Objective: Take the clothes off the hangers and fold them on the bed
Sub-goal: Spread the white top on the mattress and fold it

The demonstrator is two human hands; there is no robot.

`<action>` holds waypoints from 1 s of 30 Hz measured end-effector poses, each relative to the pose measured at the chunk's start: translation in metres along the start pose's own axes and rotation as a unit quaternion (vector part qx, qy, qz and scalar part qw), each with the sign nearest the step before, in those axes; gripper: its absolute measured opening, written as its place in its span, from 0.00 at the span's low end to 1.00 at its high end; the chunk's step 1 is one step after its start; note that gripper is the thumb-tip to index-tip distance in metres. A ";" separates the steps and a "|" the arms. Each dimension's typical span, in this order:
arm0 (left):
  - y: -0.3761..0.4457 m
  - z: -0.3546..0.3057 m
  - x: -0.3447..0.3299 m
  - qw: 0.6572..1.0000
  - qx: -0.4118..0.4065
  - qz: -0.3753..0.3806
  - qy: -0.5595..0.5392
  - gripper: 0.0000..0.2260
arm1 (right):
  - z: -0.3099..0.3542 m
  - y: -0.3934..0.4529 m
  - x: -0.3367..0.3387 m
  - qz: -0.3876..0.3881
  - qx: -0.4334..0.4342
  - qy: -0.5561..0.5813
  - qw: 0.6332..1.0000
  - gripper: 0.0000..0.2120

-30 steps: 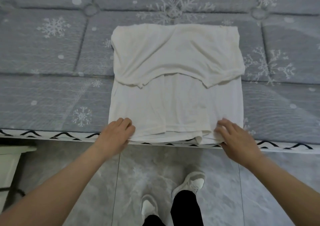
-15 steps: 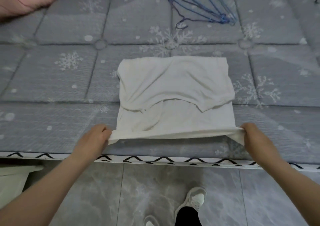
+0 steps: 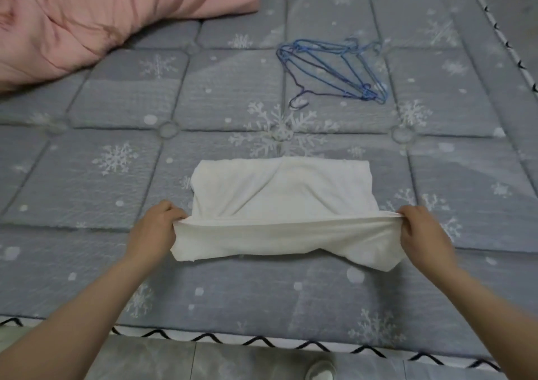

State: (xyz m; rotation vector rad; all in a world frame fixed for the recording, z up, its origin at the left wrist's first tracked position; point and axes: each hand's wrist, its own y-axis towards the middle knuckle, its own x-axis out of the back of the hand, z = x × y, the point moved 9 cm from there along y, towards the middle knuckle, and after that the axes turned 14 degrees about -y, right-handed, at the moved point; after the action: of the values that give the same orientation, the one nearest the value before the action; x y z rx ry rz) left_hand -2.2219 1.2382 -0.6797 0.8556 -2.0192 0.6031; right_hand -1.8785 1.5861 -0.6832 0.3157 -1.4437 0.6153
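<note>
A white T-shirt (image 3: 279, 193) lies partly folded in the middle of the grey snowflake-patterned bed (image 3: 116, 117). My left hand (image 3: 155, 231) pinches its lower left corner and my right hand (image 3: 422, 234) pinches its lower right corner. Between them the hem is lifted off the mattress and stretched taut, with the fabric below it hanging in a loose fold. A pile of blue wire hangers (image 3: 334, 72) lies empty farther back on the bed.
A pink quilt (image 3: 87, 18) is bunched at the back left of the bed. The bed's near edge has a black zigzag trim (image 3: 262, 340), with grey floor tiles and the tip of my shoe (image 3: 320, 372) below it.
Both hands gripped the shirt's bottom hem at the bed's edge, lifted it and carried it away from me over the shirt. The view tilted up, bringing the hangers and quilt into sight.
</note>
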 end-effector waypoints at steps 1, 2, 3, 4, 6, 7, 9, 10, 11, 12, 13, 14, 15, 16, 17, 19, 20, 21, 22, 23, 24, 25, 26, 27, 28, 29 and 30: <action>0.011 -0.002 0.004 1.000 0.007 -0.011 0.000 0.17 | 0.002 0.010 0.004 -0.002 0.006 -0.010 1.000 0.10; 0.021 -0.004 0.008 1.000 0.015 -0.021 -0.003 0.17 | 0.004 0.017 0.008 -0.003 0.009 -0.017 1.000 0.10; 0.030 -0.005 0.012 0.999 0.024 -0.032 -0.007 0.18 | 0.005 0.024 0.011 -0.005 0.008 -0.021 1.000 0.11; 0.043 -0.006 0.015 0.998 0.033 -0.043 -0.012 0.18 | 0.006 0.035 0.014 -0.008 0.007 -0.025 1.000 0.11; 0.062 -0.006 0.018 0.997 0.042 -0.060 -0.027 0.17 | 0.010 0.049 0.019 -0.011 0.003 -0.028 1.000 0.11; 0.075 -0.004 0.019 0.996 0.042 -0.065 -0.033 0.17 | 0.012 0.060 0.020 -0.015 0.003 -0.031 0.999 0.11; 0.095 -0.001 0.019 0.996 0.048 -0.064 -0.036 0.17 | 0.016 0.077 0.022 -0.021 0.002 -0.036 0.999 0.11; 0.107 0.004 0.017 0.996 0.056 -0.058 -0.036 0.17 | 0.018 0.089 0.019 -0.021 0.001 -0.039 0.999 0.11; 0.115 0.007 0.015 0.996 0.058 -0.051 -0.036 0.17 | 0.020 0.097 0.018 -0.022 -0.001 -0.038 0.999 0.11; 0.126 0.010 0.012 0.997 0.058 -0.042 -0.037 0.18 | 0.023 0.106 0.016 -0.027 -0.003 -0.037 0.999 0.11; 0.134 0.012 0.010 0.997 0.058 -0.034 -0.039 0.18 | 0.026 0.115 0.015 -0.033 -0.005 -0.035 0.999 0.11; 0.142 0.014 0.008 0.997 0.056 -0.028 -0.041 0.19 | 0.030 0.123 0.014 -0.040 -0.003 -0.032 0.999 0.11; 0.152 0.017 0.006 0.997 0.057 -0.023 -0.041 0.19 | 0.033 0.132 0.010 -0.042 -0.002 -0.032 0.999 0.11; 0.160 0.019 0.003 0.997 0.061 -0.020 -0.042 0.19 | 0.034 0.140 0.007 -0.041 -0.004 -0.034 0.999 0.11; 0.166 0.020 0.001 0.997 0.065 -0.018 -0.044 0.19 | 0.034 0.146 0.003 -0.036 -0.008 -0.040 0.999 0.11; 0.184 0.026 -0.007 0.996 0.067 -0.012 -0.050 0.19 | 0.033 0.160 -0.007 -0.026 -0.033 -0.048 0.998 0.11; 0.192 0.030 -0.012 0.996 0.069 -0.009 -0.056 0.19 | 0.032 0.167 -0.012 -0.024 -0.049 -0.052 0.997 0.11; 0.196 0.034 -0.017 0.995 0.076 -0.008 -0.063 0.19 | 0.031 0.171 -0.015 -0.024 -0.063 -0.054 0.996 0.11; 0.200 0.039 -0.021 0.994 0.087 -0.008 -0.067 0.20 | 0.029 0.175 -0.018 -0.024 -0.072 -0.058 0.995 0.13; 0.205 0.046 -0.027 0.992 0.106 -0.011 -0.071 0.21 | 0.029 0.181 -0.023 -0.025 -0.081 -0.067 0.994 0.15; 0.207 0.049 -0.030 0.989 0.125 -0.021 -0.074 0.23 | 0.029 0.184 -0.024 -0.031 -0.086 -0.075 0.993 0.16; 0.208 0.050 -0.032 0.987 0.140 -0.036 -0.076 0.24 | 0.030 0.185 -0.026 -0.041 -0.082 -0.086 0.992 0.17; 0.208 0.048 -0.033 0.985 0.140 -0.058 -0.081 0.26 | 0.033 0.186 -0.027 -0.055 -0.067 -0.097 0.991 0.16; 0.208 0.039 -0.033 0.986 0.120 -0.077 -0.088 0.27 | 0.039 0.186 -0.027 -0.068 -0.044 -0.107 0.991 0.17; 0.208 0.026 -0.036 0.988 0.081 -0.086 -0.099 0.27 | 0.049 0.186 -0.029 -0.072 -0.019 -0.110 0.991 0.18; 0.208 0.008 -0.042 0.990 0.032 -0.078 -0.113 0.26 | 0.059 0.186 -0.030 -0.067 0.004 -0.108 0.992 0.18; 0.207 -0.012 -0.050 0.991 -0.020 -0.057 -0.123 0.24 | 0.072 0.187 -0.032 -0.060 0.030 -0.103 0.992 0.20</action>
State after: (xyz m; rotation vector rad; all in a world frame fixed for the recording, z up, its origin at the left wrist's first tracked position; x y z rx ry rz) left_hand -2.3509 1.3988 -0.7366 1.0567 -2.1752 0.4072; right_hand -2.0440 1.6907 -0.7355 0.5220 -1.5924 0.5398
